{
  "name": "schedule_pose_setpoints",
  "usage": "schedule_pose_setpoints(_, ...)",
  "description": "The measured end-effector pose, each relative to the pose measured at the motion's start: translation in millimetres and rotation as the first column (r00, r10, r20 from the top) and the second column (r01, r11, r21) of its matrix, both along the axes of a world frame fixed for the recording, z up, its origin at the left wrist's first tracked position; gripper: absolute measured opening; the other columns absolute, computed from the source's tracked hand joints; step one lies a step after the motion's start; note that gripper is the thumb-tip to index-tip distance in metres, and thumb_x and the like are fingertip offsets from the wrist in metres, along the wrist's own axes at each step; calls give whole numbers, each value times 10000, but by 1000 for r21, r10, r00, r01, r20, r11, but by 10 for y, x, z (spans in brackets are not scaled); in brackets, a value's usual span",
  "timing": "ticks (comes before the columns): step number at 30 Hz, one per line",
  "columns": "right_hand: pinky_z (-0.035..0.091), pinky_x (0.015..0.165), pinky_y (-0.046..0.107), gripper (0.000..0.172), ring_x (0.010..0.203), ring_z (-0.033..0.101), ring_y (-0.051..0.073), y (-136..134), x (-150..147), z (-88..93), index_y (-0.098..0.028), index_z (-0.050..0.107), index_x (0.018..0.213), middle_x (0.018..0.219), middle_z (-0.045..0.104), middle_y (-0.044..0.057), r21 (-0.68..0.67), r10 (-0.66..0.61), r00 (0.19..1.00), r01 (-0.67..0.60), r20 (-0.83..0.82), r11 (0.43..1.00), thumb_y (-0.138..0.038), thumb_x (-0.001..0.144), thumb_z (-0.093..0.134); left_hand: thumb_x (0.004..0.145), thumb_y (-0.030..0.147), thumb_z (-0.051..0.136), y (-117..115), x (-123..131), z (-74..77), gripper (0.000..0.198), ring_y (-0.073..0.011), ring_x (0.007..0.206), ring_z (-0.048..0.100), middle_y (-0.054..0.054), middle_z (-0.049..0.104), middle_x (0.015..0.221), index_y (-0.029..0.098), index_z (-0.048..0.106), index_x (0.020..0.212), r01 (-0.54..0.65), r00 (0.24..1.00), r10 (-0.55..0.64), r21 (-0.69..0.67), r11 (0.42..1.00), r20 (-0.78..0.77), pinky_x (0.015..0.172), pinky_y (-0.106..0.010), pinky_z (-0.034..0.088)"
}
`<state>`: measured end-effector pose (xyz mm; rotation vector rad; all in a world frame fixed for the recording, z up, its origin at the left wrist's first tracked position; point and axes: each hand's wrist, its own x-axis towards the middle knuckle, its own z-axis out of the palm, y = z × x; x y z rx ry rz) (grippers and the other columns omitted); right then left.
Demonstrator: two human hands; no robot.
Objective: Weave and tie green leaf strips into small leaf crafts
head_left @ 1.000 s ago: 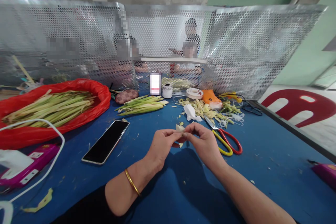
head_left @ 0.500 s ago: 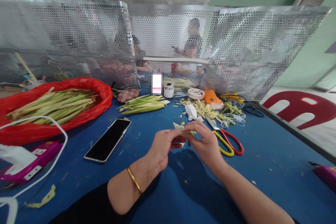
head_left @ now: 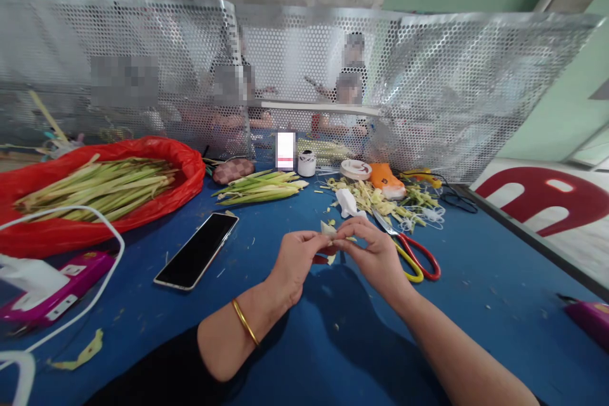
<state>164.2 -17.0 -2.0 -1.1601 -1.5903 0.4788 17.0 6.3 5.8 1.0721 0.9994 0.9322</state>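
Note:
Over the middle of the blue table (head_left: 304, 342), my left hand (head_left: 294, 261) and my right hand (head_left: 373, 254) meet fingertip to fingertip. Both pinch a small folded piece of pale leaf (head_left: 328, 230), which sticks up a little between them. My left wrist wears a gold bangle (head_left: 243, 322). Red-and-yellow-handled scissors (head_left: 408, 252) lie just right of my right hand. A black phone (head_left: 197, 249) lies flat to the left of my left hand.
A red bag of green leaf strips (head_left: 99, 187) sits far left; a loose bundle of strips (head_left: 259, 188) and a heap of trimmings (head_left: 380, 200) lie farther back. A pink device with white cable (head_left: 57, 285) is near left. A perforated metal screen (head_left: 428, 89) walls the table; people sit behind it.
My hands have stayed together on the leaf piece, fingers shifting slightly as they turn it. The view has drifted a little.

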Motion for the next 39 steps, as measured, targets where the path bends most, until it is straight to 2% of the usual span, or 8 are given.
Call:
schedule_pose_setpoints(6,441,737,324,131,759,575,187,-11,-35,-8,-202,615,672,770,617,19,-97,-82,994,75,-71,992,-287,762,658,701,328,617,-2,2,26,229,-196,748,650,-91,714,720,133,737,690,9,1000,-9,27,1000,-10,658,-273,453)
schedule_pose_setpoints(16,421,745,319,132,755,560,176,2,-6,-15,-203,603,660,758,598,10,-110,-37,999,33,-35,993,-260,777,620,692,298,606,6,6,15,209,-190,752,651,-91,726,730,137,738,674,51,993,-42,73,996,-113,662,-265,450)
schedule_pose_setpoints(21,417,712,312,96,735,550,178,-8,-35,-5,-198,601,691,724,612,6,-208,-110,987,83,-119,975,-277,736,633,701,299,604,12,6,12,214,-199,767,660,-98,732,753,138,745,701,75,992,-68,66,995,-111,669,-270,457)
schedule_pose_setpoints(30,432,691,304,121,682,565,169,-5,-48,32,-194,633,642,668,626,0,-233,-132,976,90,-172,968,-290,716,647,704,304,647,3,11,24,198,-187,767,654,-90,729,759,138,753,730,99,993,-95,57,993,-68,673,-257,464)
schedule_pose_setpoints(33,444,686,300,123,678,573,167,-1,-51,24,-199,641,648,683,631,4,-193,-104,975,66,-194,979,-279,741,636,714,299,647,-6,5,43,199,-179,763,654,-91,725,750,130,751,735,94,995,-93,12,996,-21,669,-247,467)
schedule_pose_setpoints(39,458,774,313,39,810,603,186,12,-32,1,-221,676,730,802,645,18,-16,-8,995,7,-102,1000,-204,761,660,702,258,636,2,-19,34,179,-192,785,663,-92,710,758,118,739,744,87,992,-77,-106,991,97,669,-254,484)
